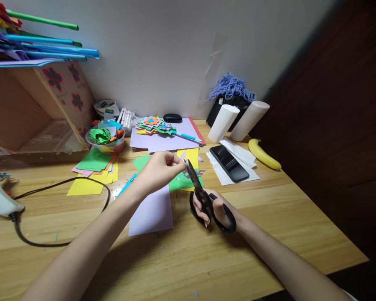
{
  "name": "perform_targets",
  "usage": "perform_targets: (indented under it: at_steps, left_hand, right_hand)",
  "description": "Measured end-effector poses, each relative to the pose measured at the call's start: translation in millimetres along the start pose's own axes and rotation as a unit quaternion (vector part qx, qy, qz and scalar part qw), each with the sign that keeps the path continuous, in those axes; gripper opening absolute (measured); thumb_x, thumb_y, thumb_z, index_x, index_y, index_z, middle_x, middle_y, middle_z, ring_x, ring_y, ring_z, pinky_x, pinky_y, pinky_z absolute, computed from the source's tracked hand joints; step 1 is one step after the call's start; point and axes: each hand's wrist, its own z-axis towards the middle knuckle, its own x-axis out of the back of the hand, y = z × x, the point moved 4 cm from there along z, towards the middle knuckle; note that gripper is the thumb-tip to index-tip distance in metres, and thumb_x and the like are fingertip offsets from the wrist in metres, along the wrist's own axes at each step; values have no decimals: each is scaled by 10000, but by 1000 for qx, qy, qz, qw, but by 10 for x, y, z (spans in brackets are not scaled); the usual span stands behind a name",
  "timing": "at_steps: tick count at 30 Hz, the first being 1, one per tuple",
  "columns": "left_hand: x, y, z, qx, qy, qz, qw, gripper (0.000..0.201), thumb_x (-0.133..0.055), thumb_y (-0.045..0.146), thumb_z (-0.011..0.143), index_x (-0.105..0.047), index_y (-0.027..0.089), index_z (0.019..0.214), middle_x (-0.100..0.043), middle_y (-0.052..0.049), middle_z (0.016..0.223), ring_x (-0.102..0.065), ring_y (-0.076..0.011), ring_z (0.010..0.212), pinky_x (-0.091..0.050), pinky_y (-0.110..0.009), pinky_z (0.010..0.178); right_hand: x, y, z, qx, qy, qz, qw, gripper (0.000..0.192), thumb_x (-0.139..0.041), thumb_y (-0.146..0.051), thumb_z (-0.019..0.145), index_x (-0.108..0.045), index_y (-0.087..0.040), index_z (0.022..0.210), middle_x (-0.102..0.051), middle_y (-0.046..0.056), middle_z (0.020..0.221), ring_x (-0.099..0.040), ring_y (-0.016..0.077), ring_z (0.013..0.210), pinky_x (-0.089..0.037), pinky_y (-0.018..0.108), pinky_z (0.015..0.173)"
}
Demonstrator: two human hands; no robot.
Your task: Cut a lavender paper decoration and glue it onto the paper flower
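Observation:
My right hand (217,211) grips black scissors (203,196) by the handles, blades pointing up and away toward a small pale lilac paper piece (183,158). My left hand (159,169) pinches that small piece at its fingertips, right at the scissor tips. Under the hands lie a green sheet (183,182), a yellow sheet (191,155) and a lilac sheet (152,213) flat on the wooden desk (269,217). Tiny paper scraps lie around the blades.
A phone (229,163) rests on white paper, with a banana (263,154) and two white rolls (238,121) to the right. Coloured paper stack (94,171), a bowl of scraps (105,138), layered paper cut-outs (153,124), a pen (188,136) and a glue gun (1,200) with black cable sit left.

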Motion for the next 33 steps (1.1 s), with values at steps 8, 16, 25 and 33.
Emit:
perform_targets:
  at_steps: [8,16,25,33]
  left_hand:
    - [-30,-34,20,-5,-17,-19,1000,166,-587,315,683,-560,157,642,-533,14,600,-444,-98,563,-302,-229,533]
    - [-48,-39,20,-13,-23,-29,999,153,-584,304,689,-549,165,639,-539,20,602,-455,-96,563,-308,-228,539]
    - [-52,-38,18,-13,-26,-25,999,170,-578,321,699,-569,159,652,-558,13,607,-462,-99,562,-303,-231,535]
    - [-48,-32,17,-2,-25,-14,1000,177,-562,329,704,-586,155,679,-597,-5,644,-491,-112,594,-313,-232,546]
  right_hand:
    - [12,-27,2,2,6,-15,1000,738,-335,-900,546,-410,-185,716,-423,-64,476,-364,70,349,-348,194,340]
    - [13,-18,13,-13,21,0,1000,731,-404,-894,523,-419,-184,697,-428,-67,460,-346,65,340,-333,191,336]
    - [24,9,14,-27,34,14,999,716,-468,-873,519,-424,-181,695,-436,-66,452,-335,54,323,-322,178,311]
    - [13,-42,27,-50,51,42,997,699,-574,-836,460,-425,-180,650,-415,-79,421,-306,42,322,-307,168,303]
